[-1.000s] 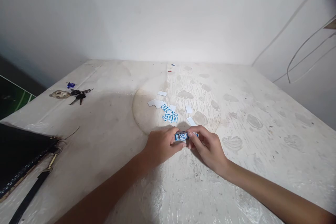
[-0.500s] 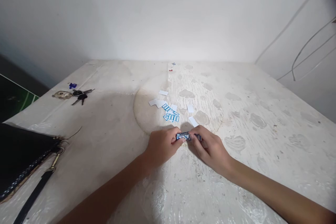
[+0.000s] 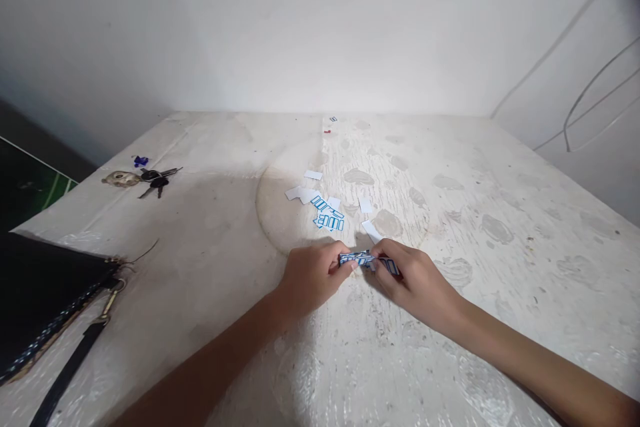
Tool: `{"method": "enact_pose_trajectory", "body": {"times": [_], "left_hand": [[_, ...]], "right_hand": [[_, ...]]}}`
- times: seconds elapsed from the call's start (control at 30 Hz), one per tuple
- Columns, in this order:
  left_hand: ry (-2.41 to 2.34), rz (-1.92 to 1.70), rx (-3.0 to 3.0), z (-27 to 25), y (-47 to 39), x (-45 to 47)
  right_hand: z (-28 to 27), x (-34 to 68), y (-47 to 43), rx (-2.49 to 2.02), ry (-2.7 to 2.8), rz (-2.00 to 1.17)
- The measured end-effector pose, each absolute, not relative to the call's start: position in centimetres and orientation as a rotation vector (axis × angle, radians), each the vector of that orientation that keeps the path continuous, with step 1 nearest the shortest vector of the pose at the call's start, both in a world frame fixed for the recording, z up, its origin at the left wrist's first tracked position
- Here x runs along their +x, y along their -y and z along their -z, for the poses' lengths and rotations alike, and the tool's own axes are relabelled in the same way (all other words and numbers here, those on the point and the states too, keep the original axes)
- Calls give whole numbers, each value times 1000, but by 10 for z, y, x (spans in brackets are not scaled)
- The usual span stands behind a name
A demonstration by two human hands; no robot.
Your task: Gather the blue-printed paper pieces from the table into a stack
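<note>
Low over the table, my left hand pinches the left end of a small bundle of blue-and-white paper pieces between thumb and fingers. At the bundle's right end, my right hand is closed on some of the same pieces, which jut out beneath its fingers. Just beyond the hands lie loose pieces printed with blue outlines. Around these are several plain white pieces, among them a white piece on the right and another white piece farther back.
Keys with a metal fob and a small blue object lie at the left. A black bag with a strap covers the near left corner. A white wall rises behind the table.
My right hand has shifted slightly to the right along the bundle, and more of the blue-printed pieces shows between and under the fingers. My left hand keeps its grip.
</note>
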State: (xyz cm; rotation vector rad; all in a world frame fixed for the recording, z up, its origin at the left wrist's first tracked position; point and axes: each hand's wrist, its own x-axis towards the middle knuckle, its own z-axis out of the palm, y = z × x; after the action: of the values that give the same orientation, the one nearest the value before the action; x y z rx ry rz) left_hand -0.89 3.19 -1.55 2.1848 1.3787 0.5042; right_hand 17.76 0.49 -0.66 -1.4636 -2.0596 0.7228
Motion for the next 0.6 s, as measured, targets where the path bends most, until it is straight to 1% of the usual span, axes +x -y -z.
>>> {"method": "enact_pose_trajectory", "body": {"times": [0.2,0.33,0.43,0.6], "left_hand": [[-1388,-500,2225,18,-32,-9],[-1408,-494,2216,17,-32,-8],[-1406,-495,2229,17,-32,-8],[-1423,-498,2297,20,-32,-7]], "right_hand": [[-3,183,-10,-1534,2045,-802],[-8,188,-13,-1568,2056,-758],[-12,194,-13,-1590,2116,-628],[-24,200,-8,-1540,2290,-216]]}}
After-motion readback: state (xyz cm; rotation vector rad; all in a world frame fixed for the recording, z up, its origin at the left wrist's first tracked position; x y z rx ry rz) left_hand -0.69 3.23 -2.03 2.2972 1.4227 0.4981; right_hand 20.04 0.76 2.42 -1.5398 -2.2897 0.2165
